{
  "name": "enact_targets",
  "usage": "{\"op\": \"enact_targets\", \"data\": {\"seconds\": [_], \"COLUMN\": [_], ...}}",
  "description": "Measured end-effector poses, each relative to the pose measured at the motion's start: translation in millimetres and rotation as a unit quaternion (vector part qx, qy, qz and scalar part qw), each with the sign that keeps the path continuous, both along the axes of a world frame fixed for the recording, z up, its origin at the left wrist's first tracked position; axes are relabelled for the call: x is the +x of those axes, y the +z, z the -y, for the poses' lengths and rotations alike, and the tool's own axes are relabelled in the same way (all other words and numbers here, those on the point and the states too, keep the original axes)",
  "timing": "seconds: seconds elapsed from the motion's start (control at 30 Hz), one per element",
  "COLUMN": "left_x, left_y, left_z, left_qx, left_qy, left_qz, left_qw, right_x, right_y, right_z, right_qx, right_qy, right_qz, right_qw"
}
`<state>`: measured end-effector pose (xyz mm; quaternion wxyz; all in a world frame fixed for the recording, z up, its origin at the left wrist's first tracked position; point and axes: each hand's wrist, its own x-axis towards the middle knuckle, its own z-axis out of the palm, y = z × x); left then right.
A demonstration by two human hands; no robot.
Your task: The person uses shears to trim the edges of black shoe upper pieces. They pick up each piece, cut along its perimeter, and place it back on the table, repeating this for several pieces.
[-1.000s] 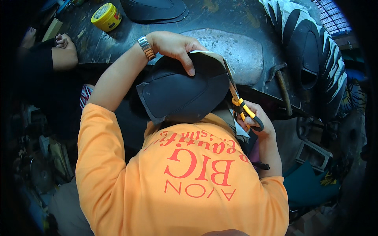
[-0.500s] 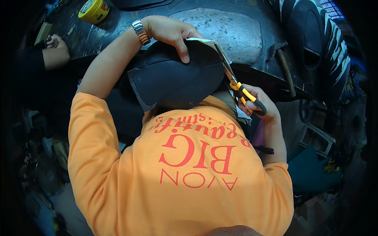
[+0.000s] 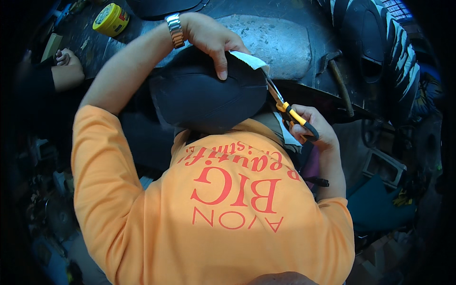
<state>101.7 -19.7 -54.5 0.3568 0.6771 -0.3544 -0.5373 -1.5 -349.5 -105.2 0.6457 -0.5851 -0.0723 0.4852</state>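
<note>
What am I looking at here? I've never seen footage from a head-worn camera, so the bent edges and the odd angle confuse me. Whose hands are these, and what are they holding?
There is no machine here. A person wears a wide fisheye camera on the head, looking down over their own orange shirt, which is why straight edges curve. The left hand, with a metal wristwatch, presses down on a dark curved sheet. The right hand works yellow-handled scissors at the sheet's edge, beside a white piece. On the dark workbench lie a hammer and a yellow tin. Another person's hand rests at the far left.
</note>
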Motion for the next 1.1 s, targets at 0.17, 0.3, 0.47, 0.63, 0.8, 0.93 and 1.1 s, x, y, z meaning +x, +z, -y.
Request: {"op": "enact_targets", "data": {"seconds": [0.17,0.3,0.47,0.63,0.8,0.93,1.1], "left_x": [50.6,80.1,59.5,-17.9,-66.7,-70.2,-60.6], "left_y": [39.5,53.6,17.8,-18.5,-41.6,-47.1,-38.7], "left_z": [35.7,82.5,91.3,51.8,41.6,36.2,24.8], "left_qx": [0.173,0.345,0.247,0.054,0.078,0.1,0.085], "left_qy": [-0.196,-0.231,-0.113,0.07,0.147,0.121,0.076], "left_qz": [-0.024,0.34,0.61,0.68,0.616,0.638,0.617], "left_qw": [0.965,0.844,0.744,0.728,0.77,0.754,0.779], "right_x": [-27.1,-46.0,-41.7,-33.9,-21.9,-21.7,-30.8], "right_y": [-4.6,-23.5,-38.4,-42.0,-40.2,-31.9,-28.4], "right_z": [-14.2,-30.4,-25.8,-19.0,-19.1,-15.2,-17.5], "right_qx": [0.059,0.156,0.207,0.244,0.213,0.194,0.211], "right_qy": [-0.092,-0.193,-0.247,-0.217,-0.192,-0.183,-0.151], "right_qz": [-0.013,-0.079,-0.184,-0.217,-0.204,-0.195,-0.215], "right_qw": [0.994,0.965,0.929,0.92,0.936,0.944,0.942]}}
